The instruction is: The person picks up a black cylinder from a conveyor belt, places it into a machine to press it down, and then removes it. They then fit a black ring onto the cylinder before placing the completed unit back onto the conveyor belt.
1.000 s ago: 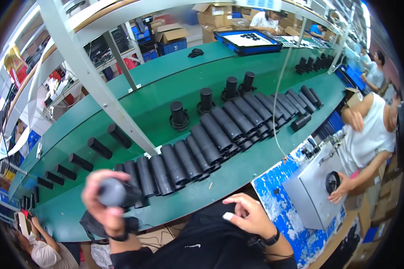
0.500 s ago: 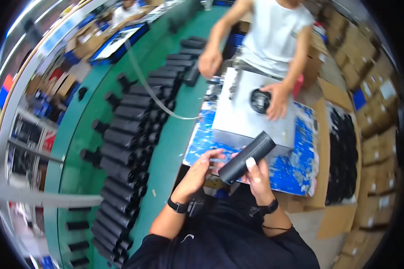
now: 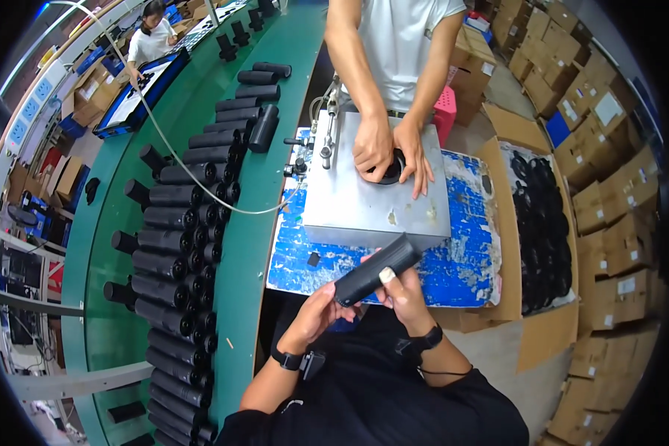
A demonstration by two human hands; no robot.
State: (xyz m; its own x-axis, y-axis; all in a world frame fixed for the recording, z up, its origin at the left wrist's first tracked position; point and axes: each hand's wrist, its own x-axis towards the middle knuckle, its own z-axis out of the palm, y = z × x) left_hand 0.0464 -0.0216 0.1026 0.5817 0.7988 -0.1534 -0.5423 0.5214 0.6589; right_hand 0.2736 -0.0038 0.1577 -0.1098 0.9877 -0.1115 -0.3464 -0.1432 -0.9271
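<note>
In front of me a black perforated cylinder (image 3: 377, 272) is held at a slant, its far end up and to the right. My right hand (image 3: 407, 299) grips it from the right, thumb lying along its side and fingers underneath. At its lower left end, my left hand (image 3: 318, 312) closes on it, thumb against the side and fingers partly hidden beneath. Beyond it stands a metal box-shaped fixture (image 3: 334, 204) on a worn blue board (image 3: 461, 253). Across from me, a co-worker's two hands (image 3: 394, 152) press on a black ring-shaped part (image 3: 385, 172) on the fixture.
To my left, many black cylinders (image 3: 167, 217) lie in rows on a green bench (image 3: 249, 297). A pale hose (image 3: 201, 186) arches over them to the fixture's valve fittings (image 3: 299, 165). At right, an open carton (image 3: 490, 160) holds black parts (image 3: 539, 230); stacked boxes (image 3: 609, 245) stand beyond.
My left hand, formerly apart from the cylinder with fingers spread, now holds its lower end. The co-worker's left-side hand has come to the black ring, joining the other. My view has shifted.
</note>
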